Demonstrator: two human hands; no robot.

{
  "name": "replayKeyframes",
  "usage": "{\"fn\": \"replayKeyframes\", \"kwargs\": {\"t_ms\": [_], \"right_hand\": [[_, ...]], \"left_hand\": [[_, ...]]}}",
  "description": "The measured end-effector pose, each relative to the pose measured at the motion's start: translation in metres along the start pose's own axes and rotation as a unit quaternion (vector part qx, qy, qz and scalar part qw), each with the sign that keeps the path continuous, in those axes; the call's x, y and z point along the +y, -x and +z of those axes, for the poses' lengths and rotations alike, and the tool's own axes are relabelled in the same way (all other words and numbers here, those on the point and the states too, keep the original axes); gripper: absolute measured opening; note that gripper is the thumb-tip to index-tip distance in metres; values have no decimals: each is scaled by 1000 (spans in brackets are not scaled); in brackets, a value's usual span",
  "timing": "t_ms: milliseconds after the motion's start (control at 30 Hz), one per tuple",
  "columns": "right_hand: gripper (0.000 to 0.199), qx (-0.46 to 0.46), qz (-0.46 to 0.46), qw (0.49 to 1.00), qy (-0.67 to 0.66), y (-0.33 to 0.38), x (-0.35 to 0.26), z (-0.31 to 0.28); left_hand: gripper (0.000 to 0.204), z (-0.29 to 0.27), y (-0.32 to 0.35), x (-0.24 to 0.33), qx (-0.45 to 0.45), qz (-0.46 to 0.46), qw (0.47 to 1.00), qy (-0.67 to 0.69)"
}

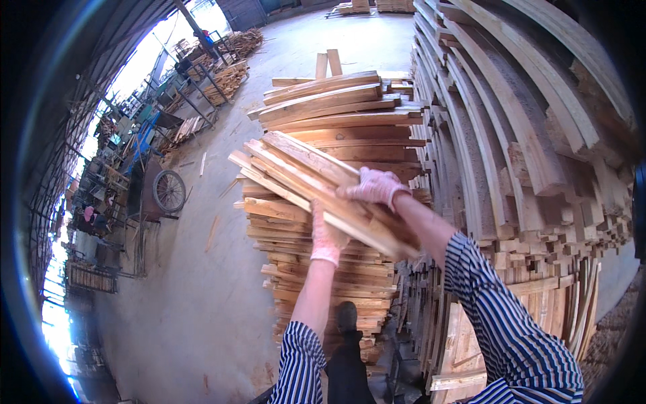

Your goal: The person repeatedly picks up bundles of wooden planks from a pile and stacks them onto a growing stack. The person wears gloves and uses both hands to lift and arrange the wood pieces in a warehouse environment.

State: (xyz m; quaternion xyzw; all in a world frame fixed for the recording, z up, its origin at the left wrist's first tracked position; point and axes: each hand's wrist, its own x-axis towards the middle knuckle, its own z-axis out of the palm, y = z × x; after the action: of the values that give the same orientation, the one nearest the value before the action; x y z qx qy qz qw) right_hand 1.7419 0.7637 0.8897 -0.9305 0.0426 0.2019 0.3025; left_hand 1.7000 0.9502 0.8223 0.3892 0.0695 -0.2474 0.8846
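Together, two gloved hands hold at least three wooden boards.

Bundle of sawn wooden boards, centre of frame, held together, sloping from upper left down toward lower right. Several long, narrow pieces, pale yellow to light brown, roughly parallel, closely overlapping, upper-left ends staggered. Broad-faced board along bundle's upper side; paler, narrow board along lower side. Lower-right ends motion-blurred, shadowed; exact count unclear.
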Motion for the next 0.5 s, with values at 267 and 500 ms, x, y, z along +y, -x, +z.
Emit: {"fn": "replayKeyframes", "kwargs": {"t_ms": [267,500], "right_hand": [[110,-19,-30,996,-83,129,0,54],[89,-168,-56,790,-587,210,88,162]], "left_hand": [[100,-47,91,-21,35,-50,998,-12],[74,7,253,-104,128,-121,976,-131]]}}
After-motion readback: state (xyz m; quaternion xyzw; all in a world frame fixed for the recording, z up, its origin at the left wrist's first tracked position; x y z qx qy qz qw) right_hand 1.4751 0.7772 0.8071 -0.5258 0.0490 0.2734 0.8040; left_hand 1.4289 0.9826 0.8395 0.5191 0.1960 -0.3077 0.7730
